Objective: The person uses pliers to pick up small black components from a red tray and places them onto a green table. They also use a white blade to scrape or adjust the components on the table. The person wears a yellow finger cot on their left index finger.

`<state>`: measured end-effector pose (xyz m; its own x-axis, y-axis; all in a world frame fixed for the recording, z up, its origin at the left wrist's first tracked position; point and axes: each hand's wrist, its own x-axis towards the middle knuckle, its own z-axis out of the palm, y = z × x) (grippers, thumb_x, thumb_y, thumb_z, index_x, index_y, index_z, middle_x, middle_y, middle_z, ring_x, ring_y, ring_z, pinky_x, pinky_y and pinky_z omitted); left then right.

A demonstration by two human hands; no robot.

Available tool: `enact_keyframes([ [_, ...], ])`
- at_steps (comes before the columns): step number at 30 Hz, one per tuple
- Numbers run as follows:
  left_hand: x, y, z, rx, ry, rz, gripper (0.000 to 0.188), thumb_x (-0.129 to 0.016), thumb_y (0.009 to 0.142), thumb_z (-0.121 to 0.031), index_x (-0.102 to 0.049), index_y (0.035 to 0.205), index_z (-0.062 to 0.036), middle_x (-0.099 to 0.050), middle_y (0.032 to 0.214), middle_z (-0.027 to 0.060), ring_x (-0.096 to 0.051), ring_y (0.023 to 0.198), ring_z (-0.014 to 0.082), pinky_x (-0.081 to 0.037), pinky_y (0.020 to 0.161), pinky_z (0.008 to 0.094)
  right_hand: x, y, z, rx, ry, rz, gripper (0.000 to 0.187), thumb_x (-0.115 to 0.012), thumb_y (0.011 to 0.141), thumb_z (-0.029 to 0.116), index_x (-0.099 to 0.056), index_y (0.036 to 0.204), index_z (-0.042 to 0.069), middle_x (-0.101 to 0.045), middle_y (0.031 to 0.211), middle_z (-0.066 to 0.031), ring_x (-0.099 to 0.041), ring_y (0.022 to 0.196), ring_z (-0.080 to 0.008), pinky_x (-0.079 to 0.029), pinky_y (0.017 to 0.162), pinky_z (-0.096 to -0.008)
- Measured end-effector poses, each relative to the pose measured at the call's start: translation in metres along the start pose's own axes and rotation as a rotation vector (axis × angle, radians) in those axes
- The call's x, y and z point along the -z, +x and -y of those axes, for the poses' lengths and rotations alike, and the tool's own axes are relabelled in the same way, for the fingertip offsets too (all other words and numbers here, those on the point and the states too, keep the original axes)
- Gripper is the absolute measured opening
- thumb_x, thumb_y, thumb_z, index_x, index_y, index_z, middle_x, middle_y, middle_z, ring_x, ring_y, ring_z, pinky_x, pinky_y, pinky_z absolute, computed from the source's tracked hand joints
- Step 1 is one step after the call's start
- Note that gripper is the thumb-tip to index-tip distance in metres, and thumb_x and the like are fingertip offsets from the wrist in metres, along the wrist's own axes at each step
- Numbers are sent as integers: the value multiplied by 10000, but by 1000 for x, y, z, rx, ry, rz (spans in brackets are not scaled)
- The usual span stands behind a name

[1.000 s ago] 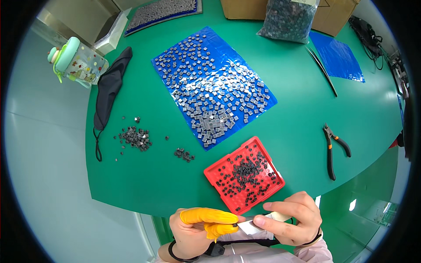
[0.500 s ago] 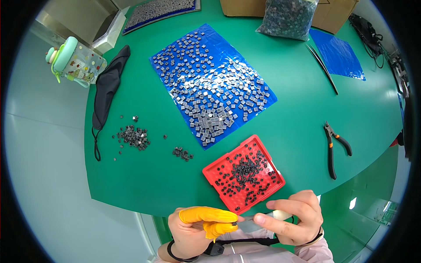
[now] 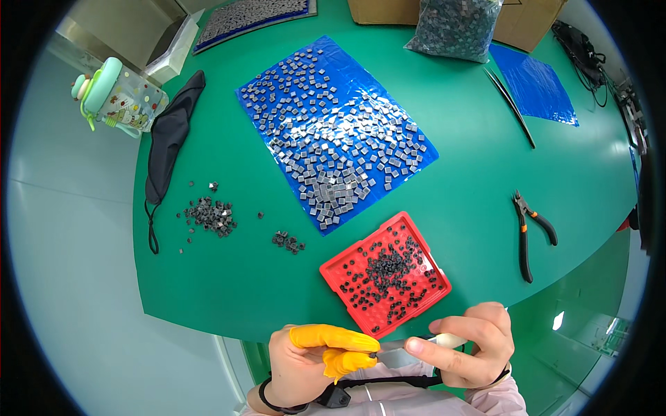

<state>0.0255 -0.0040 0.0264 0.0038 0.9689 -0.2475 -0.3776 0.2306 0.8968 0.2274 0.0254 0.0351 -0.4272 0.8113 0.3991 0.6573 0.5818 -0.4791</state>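
Note:
My left hand (image 3: 295,364) is at the table's near edge, with yellow finger covers (image 3: 333,338) on thumb and finger. Pinched between those covered tips is a small dark piece (image 3: 373,356), mostly hidden. To its right, my right hand (image 3: 480,350) grips a slim tool with a cream handle (image 3: 449,340). The tool's thin tip points toward the dark piece; I cannot tell its exact kind or whether they touch. Just beyond both hands lies a red tray (image 3: 341,272), holding many small black parts (image 3: 390,269).
A blue sheet (image 3: 347,90) carries many small silvery square pieces. Dark piles (image 3: 211,216) (image 3: 287,242) lie left of the tray. Pliers (image 3: 525,239) and tweezers (image 3: 512,107) rest at right. A black sleeve-like cloth (image 3: 170,142) and a bottle (image 3: 128,97) stand left; a filled bag (image 3: 458,28) is behind.
Both hands have shifted very slightly, the left one a little to the right. The dark piece and the tool remain in their grips.

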Motion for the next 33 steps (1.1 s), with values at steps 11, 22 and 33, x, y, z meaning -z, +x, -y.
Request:
enact_keyframes([
  [11,5,0,-3,131,-55,56,204,-718,747,42,-663,941,72,-679,859,118,-656,769,150,-537,708,252,0,-2,-1,52,-53,-33,454,-682,601,61,-722,949,350,-555,825,67,-408,679,-147,-352,579,-275],
  [22,8,0,-5,341,-285,110,169,-663,808,21,-642,967,72,-669,910,140,-674,793,211,-545,747,290,-5,-6,-4,136,-81,-105,372,-715,644,114,-716,945,334,-556,837,51,-409,673,-135,-321,569,-270],
  [33,10,2,-1,328,-331,172,164,-658,808,26,-644,968,56,-663,915,132,-672,809,215,-544,746,305,-7,-10,0,85,-59,-104,413,-694,633,43,-691,945,314,-570,862,27,-434,672,-148,-358,595,-277],
])
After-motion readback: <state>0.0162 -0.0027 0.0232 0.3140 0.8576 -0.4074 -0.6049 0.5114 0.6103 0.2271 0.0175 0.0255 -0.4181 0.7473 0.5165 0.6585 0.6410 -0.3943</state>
